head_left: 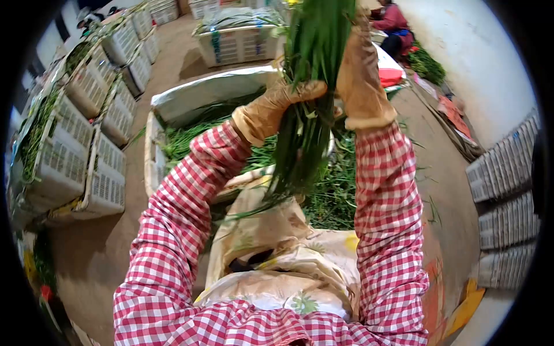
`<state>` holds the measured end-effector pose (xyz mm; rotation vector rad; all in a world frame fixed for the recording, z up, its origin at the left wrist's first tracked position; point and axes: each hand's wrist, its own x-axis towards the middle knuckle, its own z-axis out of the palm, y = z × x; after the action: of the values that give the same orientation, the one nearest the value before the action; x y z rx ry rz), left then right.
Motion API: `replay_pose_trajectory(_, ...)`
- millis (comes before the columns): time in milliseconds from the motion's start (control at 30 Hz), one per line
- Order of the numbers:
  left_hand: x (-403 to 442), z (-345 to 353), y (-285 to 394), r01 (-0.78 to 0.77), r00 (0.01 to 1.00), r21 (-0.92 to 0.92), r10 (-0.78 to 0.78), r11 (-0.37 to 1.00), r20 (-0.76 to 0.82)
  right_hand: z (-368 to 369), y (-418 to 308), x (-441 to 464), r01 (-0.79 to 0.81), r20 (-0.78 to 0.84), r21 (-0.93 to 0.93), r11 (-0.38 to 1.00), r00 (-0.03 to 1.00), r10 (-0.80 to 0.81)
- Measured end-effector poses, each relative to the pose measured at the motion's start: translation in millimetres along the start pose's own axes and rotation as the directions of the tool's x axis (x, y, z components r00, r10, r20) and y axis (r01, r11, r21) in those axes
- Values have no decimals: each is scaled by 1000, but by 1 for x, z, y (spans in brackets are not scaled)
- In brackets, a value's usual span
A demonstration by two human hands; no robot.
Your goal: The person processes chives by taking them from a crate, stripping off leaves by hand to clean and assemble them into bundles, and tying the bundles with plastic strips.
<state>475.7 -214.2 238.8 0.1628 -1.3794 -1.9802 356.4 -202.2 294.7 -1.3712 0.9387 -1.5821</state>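
Note:
A bunch of long green stalks (309, 63) hangs upright in front of me, its lower ends loose and partly blurred. My left hand (280, 104), in a tan glove, grips the bunch around its middle. Higher up on the right side, my right hand (363, 75), also gloved, is against the bunch; its fingers are mostly hidden behind the stalks. Below is a white crate (151, 155) with a pale liner and more green stalks (196, 135) inside. Loose greens (334, 196) lie beneath the bunch, beside my patterned apron (277, 288).
White crates (57, 150) of greens line the left side, and another crate (239, 46) stands ahead. Stacked crates (505, 225) are on the right. A person (393, 23) sits at the upper right near a pile of greens (426, 64).

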Motion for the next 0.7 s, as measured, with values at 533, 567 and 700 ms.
replay_pose_trajectory(533,30,107,-166,3,997,-980,73,201,18,-144,-49,-255,-103,-103,-995,5,994,-32)
replay_pose_trajectory(567,36,118,-172,-30,998,-974,66,225,-15,-161,-52,-254,-77,-87,-988,132,994,-71)
replay_pose_trajectory(700,63,134,-184,122,983,-969,-111,-215,148,-162,-101,-216,5,9,-1000,-25,984,-176)
